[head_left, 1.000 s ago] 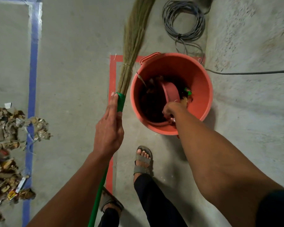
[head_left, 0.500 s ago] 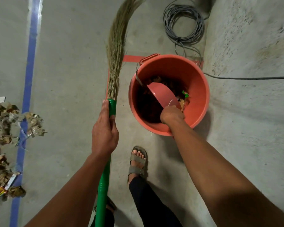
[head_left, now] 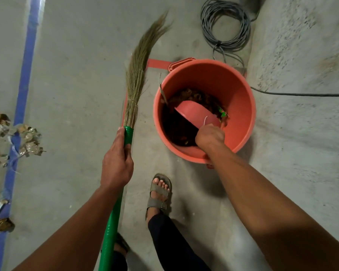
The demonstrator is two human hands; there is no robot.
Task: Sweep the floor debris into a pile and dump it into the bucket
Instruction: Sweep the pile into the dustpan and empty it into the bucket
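Currently mid-dump. Right hand (head_left: 210, 136) curled round the handle of a pink dustpan (head_left: 196, 115), reaching over the near rim of the bucket (head_left: 241, 106); pan tilted mouth-down inside, probably to let the load slide off without spilling over the rim. Handle itself hidden under the fist.

Left hand (head_left: 116, 163) wrapped round the green broom (head_left: 114, 212) handle just below the bristle binding, thumb along the shaft. Broom parked just left of the bucket, bristles pointing away from the person, likely only kept out of the way while the other hand tips.

Bucket contents: dark brown leafy litter covering the bottom, a green scrap against the right inner wall, a thin strip leaning on the left wall. Pan underside faces the camera, so cannot tell if anything is left in it.

Debris (head_left: 12, 137) in 1 loose spread far left of the bucket, across the blue tape line (head_left: 25, 75), not yet collected. Judgement: at least 1 more scoop needed.

Grey cable coil (head_left: 226, 26) beyond the bucket; sandalled foot (head_left: 160, 192) just near of it.
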